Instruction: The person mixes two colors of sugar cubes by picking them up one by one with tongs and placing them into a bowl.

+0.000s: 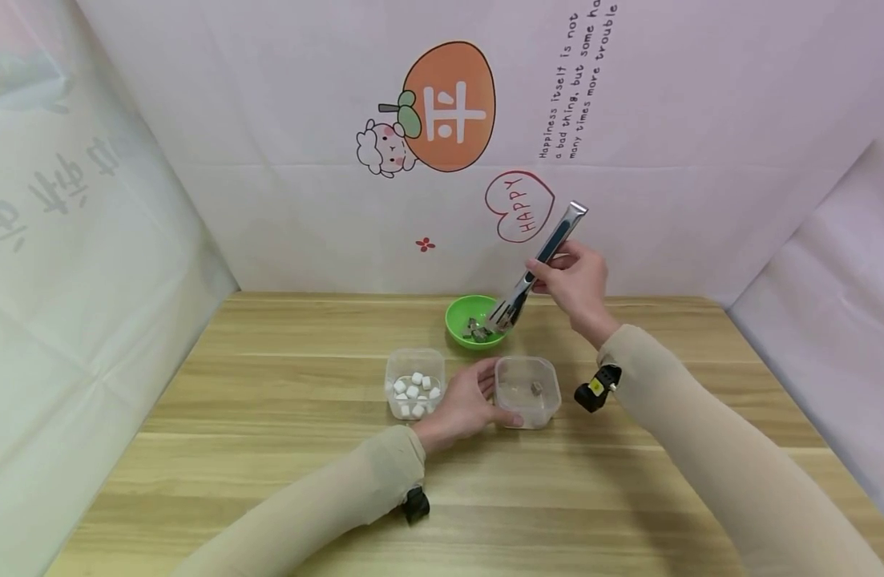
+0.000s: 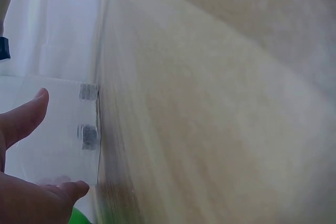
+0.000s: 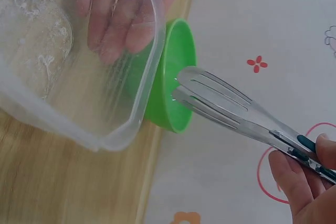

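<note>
My right hand [image 1: 580, 282] grips metal tongs [image 1: 559, 239] with dark inlaid handles. Their slotted tips reach into the green bowl [image 1: 456, 316], among several greyish-brown chunks [image 1: 476, 330]; I cannot tell whether a chunk is between them. My left hand [image 1: 465, 407] holds a clear plastic container [image 1: 522, 369] from its left side, thumb at the near wall and fingers around the back. One small brown cube [image 1: 536, 389] lies in this container. Through the container's wall, the left wrist view shows greyish cubes [image 2: 90, 136] near its base.
Left of my left hand stands a second clear container [image 1: 415, 357] with several white cubes [image 1: 413, 392]. Wood-grain table [image 1: 283, 449] lies beneath everything. Behind the bowl rises a printed white cloth backdrop [image 1: 304, 232], with more cloth at both sides.
</note>
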`<state>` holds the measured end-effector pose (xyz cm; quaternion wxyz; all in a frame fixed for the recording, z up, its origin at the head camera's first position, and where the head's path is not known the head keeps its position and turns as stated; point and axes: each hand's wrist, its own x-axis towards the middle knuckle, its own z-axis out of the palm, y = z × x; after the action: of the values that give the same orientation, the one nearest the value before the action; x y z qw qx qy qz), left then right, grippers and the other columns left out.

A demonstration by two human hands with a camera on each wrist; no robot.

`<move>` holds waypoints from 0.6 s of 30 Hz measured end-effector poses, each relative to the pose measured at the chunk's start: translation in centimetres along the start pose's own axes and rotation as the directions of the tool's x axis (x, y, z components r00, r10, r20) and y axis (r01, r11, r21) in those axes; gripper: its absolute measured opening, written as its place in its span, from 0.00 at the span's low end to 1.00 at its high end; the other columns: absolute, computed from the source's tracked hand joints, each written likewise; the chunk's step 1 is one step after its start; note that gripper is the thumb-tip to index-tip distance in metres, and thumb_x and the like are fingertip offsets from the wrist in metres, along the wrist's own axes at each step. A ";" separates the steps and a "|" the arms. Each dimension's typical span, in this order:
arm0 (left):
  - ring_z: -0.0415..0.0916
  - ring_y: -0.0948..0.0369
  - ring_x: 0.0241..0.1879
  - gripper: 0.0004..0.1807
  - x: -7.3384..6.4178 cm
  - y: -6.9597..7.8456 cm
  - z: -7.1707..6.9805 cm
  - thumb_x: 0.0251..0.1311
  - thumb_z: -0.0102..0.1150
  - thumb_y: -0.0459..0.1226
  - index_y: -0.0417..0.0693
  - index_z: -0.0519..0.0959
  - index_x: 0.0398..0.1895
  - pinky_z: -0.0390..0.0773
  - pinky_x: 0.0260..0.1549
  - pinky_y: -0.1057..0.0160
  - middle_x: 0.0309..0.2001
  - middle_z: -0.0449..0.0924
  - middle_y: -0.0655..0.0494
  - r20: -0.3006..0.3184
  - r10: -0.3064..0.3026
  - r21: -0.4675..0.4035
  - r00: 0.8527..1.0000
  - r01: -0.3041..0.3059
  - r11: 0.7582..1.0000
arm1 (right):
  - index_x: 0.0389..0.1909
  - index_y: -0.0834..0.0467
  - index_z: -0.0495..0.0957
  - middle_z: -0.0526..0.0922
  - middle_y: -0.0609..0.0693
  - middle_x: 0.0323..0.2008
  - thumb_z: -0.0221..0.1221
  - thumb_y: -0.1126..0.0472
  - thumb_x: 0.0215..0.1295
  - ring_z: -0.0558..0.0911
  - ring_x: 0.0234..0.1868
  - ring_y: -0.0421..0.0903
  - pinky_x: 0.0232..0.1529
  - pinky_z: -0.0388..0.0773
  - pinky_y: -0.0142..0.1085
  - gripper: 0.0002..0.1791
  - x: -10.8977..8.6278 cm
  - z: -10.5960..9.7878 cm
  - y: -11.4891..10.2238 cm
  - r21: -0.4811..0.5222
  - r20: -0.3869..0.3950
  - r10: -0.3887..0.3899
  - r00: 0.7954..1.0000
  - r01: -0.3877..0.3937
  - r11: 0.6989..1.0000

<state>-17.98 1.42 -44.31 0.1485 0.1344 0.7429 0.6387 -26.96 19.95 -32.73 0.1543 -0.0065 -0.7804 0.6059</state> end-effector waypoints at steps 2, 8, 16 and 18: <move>0.67 0.47 0.74 0.56 0.0 0.0 0.0 0.42 0.84 0.24 0.36 0.64 0.78 0.69 0.73 0.56 0.75 0.69 0.43 0.001 0.001 -0.001 1.000 -0.001 1.000 | 0.47 0.68 0.79 0.86 0.53 0.32 0.72 0.67 0.66 0.89 0.27 0.45 0.37 0.92 0.41 0.14 -0.3 -0.5 -0.2 0.012 0.011 -0.014 1.000 0.014 1.000; 0.67 0.47 0.74 0.56 -0.1 0.1 0.0 0.41 0.84 0.24 0.36 0.65 0.77 0.68 0.73 0.56 0.74 0.69 0.43 0.001 0.001 -0.003 1.000 -0.001 1.000 | 0.47 0.70 0.77 0.85 0.51 0.32 0.71 0.66 0.68 0.88 0.29 0.44 0.38 0.91 0.39 0.15 -1.5 -1.9 -0.7 0.030 0.073 -0.070 0.995 0.068 0.997; 0.67 0.47 0.74 0.57 -0.1 0.2 0.0 0.41 0.84 0.24 0.36 0.64 0.78 0.69 0.73 0.56 0.75 0.68 0.43 -0.003 -0.001 0.010 1.000 0.001 1.000 | 0.47 0.71 0.76 0.87 0.50 0.35 0.69 0.66 0.69 0.88 0.33 0.43 0.39 0.91 0.40 0.15 -3.8 -3.9 -1.3 0.066 0.153 -0.124 0.980 0.115 0.991; 0.67 0.47 0.74 0.57 -0.1 0.2 0.0 0.41 0.84 0.25 0.36 0.63 0.78 0.68 0.73 0.56 0.76 0.68 0.42 -0.002 -0.005 0.010 1.000 0.005 1.000 | 0.46 0.71 0.76 0.87 0.50 0.35 0.69 0.66 0.69 0.88 0.33 0.43 0.39 0.91 0.40 0.15 -4.4 -4.4 -1.3 0.071 0.165 -0.129 0.978 0.119 0.990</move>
<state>-17.84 1.42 -44.12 0.1487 0.1323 0.7465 0.6349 -21.47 22.90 -31.56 0.1250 0.0985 -0.7707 0.6171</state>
